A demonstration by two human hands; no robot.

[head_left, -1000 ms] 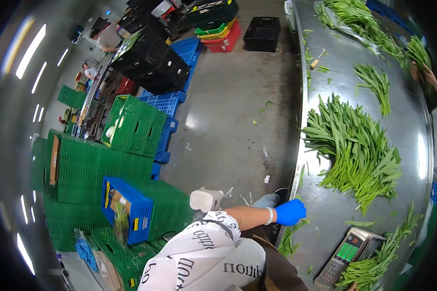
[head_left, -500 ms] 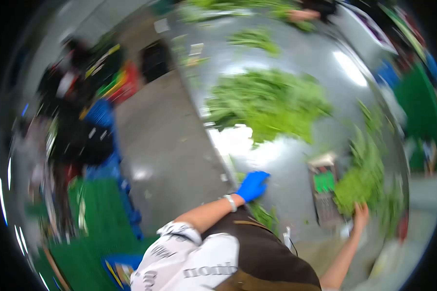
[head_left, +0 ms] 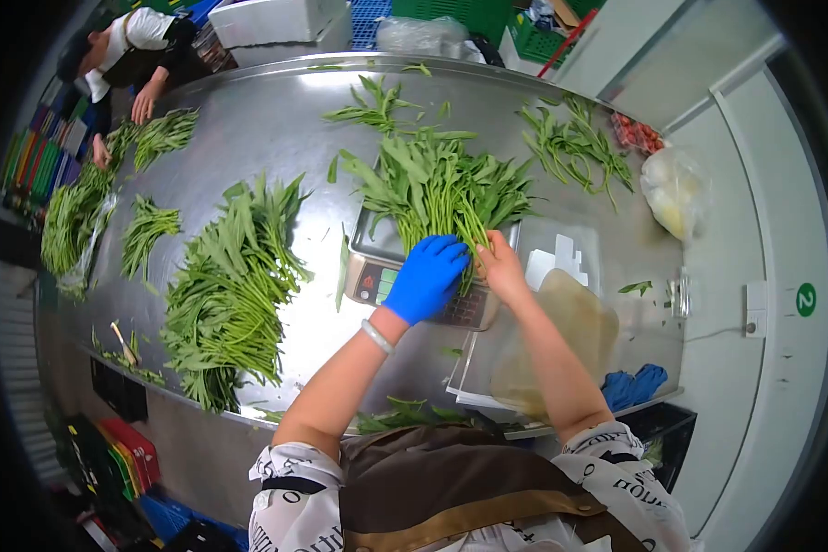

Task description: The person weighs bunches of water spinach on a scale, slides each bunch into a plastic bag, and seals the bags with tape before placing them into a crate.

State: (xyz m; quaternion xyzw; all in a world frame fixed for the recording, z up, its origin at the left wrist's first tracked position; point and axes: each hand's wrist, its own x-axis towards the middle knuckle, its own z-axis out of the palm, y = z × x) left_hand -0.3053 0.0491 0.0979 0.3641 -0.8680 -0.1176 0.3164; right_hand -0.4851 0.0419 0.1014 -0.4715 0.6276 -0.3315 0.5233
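Observation:
A leafy bunch of water spinach (head_left: 432,189) lies across the metal pan of a digital scale (head_left: 366,279), stems toward me. My left hand (head_left: 425,281), in a blue glove, is closed over the stems on their left side. My bare right hand (head_left: 503,267) grips stems at the right of the same bunch, fingers bent around them. The two hands are close together above the scale's keypad (head_left: 469,308), and the left one covers part of its display. Some stem ends are hidden under the glove.
A large pile of greens (head_left: 235,294) lies to the left, loose stalks (head_left: 580,147) to the far right. Beside the scale are a clear plastic sheet (head_left: 561,340) and blue gloves (head_left: 635,386). A co-worker (head_left: 129,55) handles greens at the far left. White foam boxes (head_left: 281,23) stand behind the table.
My view has swung toward the scale. My left hand, earlier apart from the greens near the table edge, is now on the stems beside my right hand, which was at the bunch before.

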